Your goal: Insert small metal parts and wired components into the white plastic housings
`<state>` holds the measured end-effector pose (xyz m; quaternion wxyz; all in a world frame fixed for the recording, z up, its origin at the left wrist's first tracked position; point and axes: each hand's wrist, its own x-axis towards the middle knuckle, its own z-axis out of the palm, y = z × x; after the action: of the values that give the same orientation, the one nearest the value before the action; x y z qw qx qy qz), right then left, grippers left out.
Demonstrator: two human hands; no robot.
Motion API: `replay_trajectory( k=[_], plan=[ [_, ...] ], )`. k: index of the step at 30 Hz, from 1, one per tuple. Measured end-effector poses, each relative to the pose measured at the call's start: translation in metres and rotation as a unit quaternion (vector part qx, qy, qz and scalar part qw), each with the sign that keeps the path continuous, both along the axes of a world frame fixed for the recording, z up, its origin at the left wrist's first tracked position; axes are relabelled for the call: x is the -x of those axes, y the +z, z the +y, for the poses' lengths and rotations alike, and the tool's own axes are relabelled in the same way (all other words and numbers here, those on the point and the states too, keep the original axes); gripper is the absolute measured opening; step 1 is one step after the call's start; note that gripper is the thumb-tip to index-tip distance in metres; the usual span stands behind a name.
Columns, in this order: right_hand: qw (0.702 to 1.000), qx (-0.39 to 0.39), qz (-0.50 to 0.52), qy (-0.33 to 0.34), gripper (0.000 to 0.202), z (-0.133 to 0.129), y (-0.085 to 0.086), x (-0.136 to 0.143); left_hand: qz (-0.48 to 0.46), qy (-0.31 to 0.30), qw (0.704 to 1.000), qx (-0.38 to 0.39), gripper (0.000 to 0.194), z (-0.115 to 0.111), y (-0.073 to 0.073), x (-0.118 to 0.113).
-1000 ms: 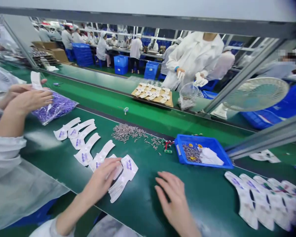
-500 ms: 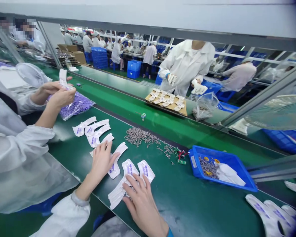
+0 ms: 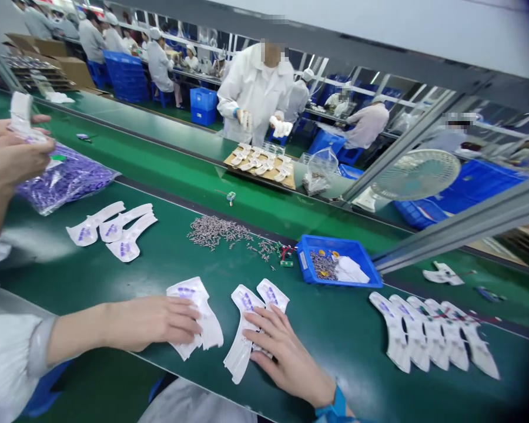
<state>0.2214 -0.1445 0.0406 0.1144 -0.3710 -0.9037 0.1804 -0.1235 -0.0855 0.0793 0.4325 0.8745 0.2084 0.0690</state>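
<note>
1. While the left hand (image 3: 170, 321) covered white pieces (image 3: 210, 323) near the front edge of the tabletop (image 3: 335, 329), its grip was unclear.
2. The right hand (image 3: 286, 355) lay spread over two similar pieces (image 3: 236, 351).
3. All seemed light, stiff, best held by their sides.

No text can be read; the small label (image 3: 303, 259) on the blue tray (image 3: 344, 284) cannot be deciphered.
</note>
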Motion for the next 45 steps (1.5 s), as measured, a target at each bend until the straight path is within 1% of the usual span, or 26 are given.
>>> replay_trajectory(
  k=[2,3,5,6,7,8,10,11,12,14,15,17,18,20,23,25,27,29,31,33,36,38,40,42,43,45],
  plan=[
    [1.000,0.009,0.004,-0.001,0.031,0.005,0.002,-0.001,-0.002,-0.063,0.997,0.051,0.047,0.009,0.009,-0.012],
    [1.000,0.013,0.004,-0.001,0.030,0.007,0.002,-0.001,-0.002,-0.087,0.994,0.063,0.046,0.012,0.010,-0.016],
    [1.000,0.021,0.002,0.001,0.029,0.011,0.001,-0.002,-0.011,-0.115,0.992,0.043,0.045,0.014,0.006,-0.019],
    [1.000,0.024,0.001,0.001,0.029,0.012,0.000,-0.002,-0.014,-0.114,0.993,0.005,0.046,0.013,0.000,-0.018],
    [1.000,0.027,0.002,0.001,0.029,0.013,-0.001,-0.002,-0.012,-0.091,0.994,-0.050,0.047,0.009,-0.007,-0.017],
    [1.000,0.030,0.005,-0.002,0.029,0.014,-0.003,-0.001,-0.003,-0.050,0.992,-0.116,0.049,0.004,-0.016,-0.016],
    [0.999,0.031,0.013,-0.010,0.030,0.013,-0.006,0.001,0.039,0.069,0.968,-0.238,0.050,-0.011,-0.037,-0.018],
    [0.999,0.029,0.017,-0.015,0.032,0.012,-0.007,0.002,0.061,0.117,0.952,-0.276,0.050,-0.019,-0.047,-0.020],
    [0.999,0.026,0.021,-0.018,0.034,0.011,-0.007,0.004,0.075,0.146,0.940,-0.300,0.051,-0.028,-0.057,-0.023],
    [0.999,0.013,0.034,-0.018,0.039,0.009,-0.006,0.005,0.088,0.177,0.927,-0.318,0.054,-0.043,-0.070,-0.030],
    [0.999,0.004,0.044,-0.019,0.041,0.008,-0.005,0.005,0.088,0.190,0.924,-0.320,0.054,-0.048,-0.073,-0.033],
    [0.997,-0.017,0.069,-0.044,0.037,0.012,-0.002,0.002,0.077,0.218,0.920,-0.316,0.052,-0.049,-0.074,-0.038],
    [0.993,-0.029,0.083,-0.074,0.032,0.016,0.000,-0.001,0.065,0.227,0.920,-0.312,0.050,-0.045,-0.072,-0.041],
    [0.981,-0.043,0.110,-0.152,0.027,0.032,0.000,-0.007,0.027,0.222,0.926,-0.304,0.045,-0.026,-0.066,-0.050],
    [0.959,-0.048,0.140,-0.240,0.031,0.065,-0.004,-0.014,-0.016,0.196,0.939,-0.283,0.037,0.026,-0.055,-0.081],
    [0.952,-0.048,0.123,-0.276,0.033,0.086,-0.007,-0.015,-0.011,0.172,0.945,-0.278,0.036,0.066,-0.052,-0.114],
    [0.948,-0.045,0.078,-0.306,0.032,0.101,-0.009,-0.014,0.022,0.141,0.946,-0.293,0.039,0.103,-0.053,-0.149],
    [0.947,-0.034,0.034,-0.318,0.030,0.109,-0.011,-0.012,0.025,0.128,0.946,-0.298,0.041,0.129,-0.057,-0.176],
    [0.950,-0.017,0.003,-0.311,0.029,0.113,-0.011,-0.009,0.028,0.120,0.947,-0.298,0.041,0.142,-0.064,-0.189],
    [0.955,0.001,-0.017,-0.298,0.030,0.115,-0.012,-0.007,0.034,0.113,0.948,-0.294,0.041,0.147,-0.072,-0.186],
    [0.959,0.014,-0.034,-0.281,0.032,0.119,-0.012,-0.006,0.041,0.117,0.949,-0.289,0.044,0.146,-0.077,-0.159],
    [0.962,0.015,-0.028,-0.270,0.032,0.120,-0.011,-0.006,0.044,0.132,0.948,-0.286,0.042,0.145,-0.074,-0.139],
    [0.965,0.011,-0.008,-0.263,0.030,0.119,-0.012,-0.006,0.040,0.148,0.947,-0.282,0.036,0.148,-0.068,-0.127],
    [0.963,-0.001,0.020,-0.269,0.026,0.116,-0.013,-0.007,0.028,0.161,0.947,-0.275,0.030,0.154,-0.061,-0.129],
    [0.961,-0.010,0.037,-0.274,0.025,0.114,-0.013,-0.007,0.020,0.166,0.948,-0.271,0.028,0.158,-0.058,-0.136],
    [0.956,-0.030,0.075,-0.281,0.024,0.108,-0.015,-0.008,0.007,0.171,0.950,-0.261,0.024,0.167,-0.056,-0.158]
  ],
)
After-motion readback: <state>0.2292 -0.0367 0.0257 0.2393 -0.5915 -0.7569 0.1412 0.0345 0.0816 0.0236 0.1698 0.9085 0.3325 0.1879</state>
